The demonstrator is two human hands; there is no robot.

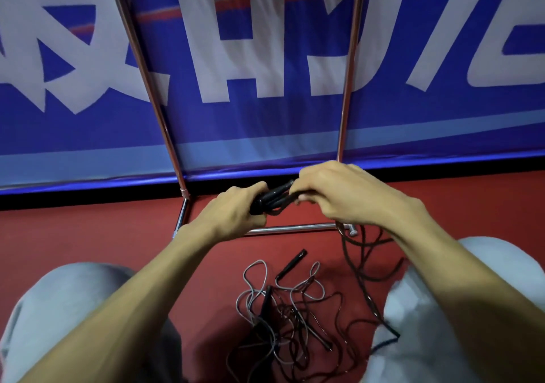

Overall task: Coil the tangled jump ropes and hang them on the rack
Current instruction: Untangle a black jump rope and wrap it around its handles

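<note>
The left hand had its grip clamped on a pair of black handles, held above the red floor in front of the chrome rack. The right hand pinched the same handles' far end, its grip closed, with a dark braided rope trailing down from it. Below, between the knees, more tangled jump ropes lay on the floor
</note>
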